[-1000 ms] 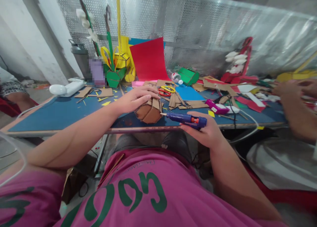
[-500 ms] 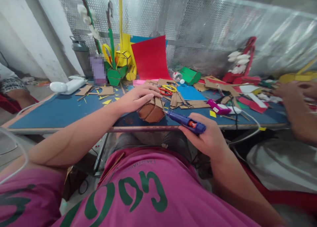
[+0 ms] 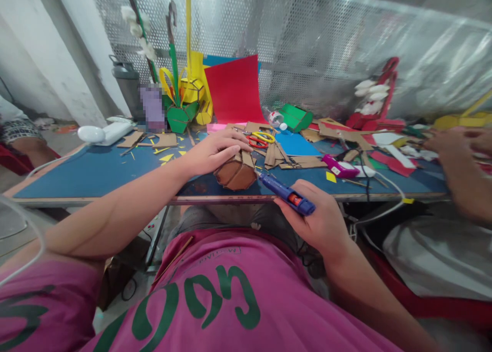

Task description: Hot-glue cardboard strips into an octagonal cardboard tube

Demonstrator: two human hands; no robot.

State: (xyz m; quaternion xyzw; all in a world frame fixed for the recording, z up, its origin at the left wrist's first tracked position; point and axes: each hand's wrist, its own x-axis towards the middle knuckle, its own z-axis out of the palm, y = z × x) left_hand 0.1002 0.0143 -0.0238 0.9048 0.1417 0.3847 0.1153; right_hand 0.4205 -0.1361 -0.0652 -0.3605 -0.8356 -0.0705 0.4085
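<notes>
My left hand (image 3: 217, 149) rests over the top of a brown many-sided cardboard box (image 3: 236, 173), with its fingers closed on it near the table's front edge. In my right hand (image 3: 313, 211) is a blue hot glue gun (image 3: 286, 194), wrapped by the fingers. Its nozzle points up and left, right beside the right side of the cardboard box; whether it touches cannot be told. Just behind the box lie scissors with yellow handles (image 3: 264, 137) and scissors with red handles (image 3: 257, 143).
Cardboard scraps (image 3: 303, 162), a blue sheet (image 3: 294, 143) and a purple box (image 3: 339, 166) lie to the right. Behind stand a red sheet (image 3: 234, 90), a green pot (image 3: 182, 118) and a grey bottle (image 3: 126, 85). At far right are a co-worker's hands (image 3: 451, 144).
The glue gun's rear end has dipped slightly, with my right hand lowering a little and its nozzle staying by the box. My left hand and the box have barely moved.
</notes>
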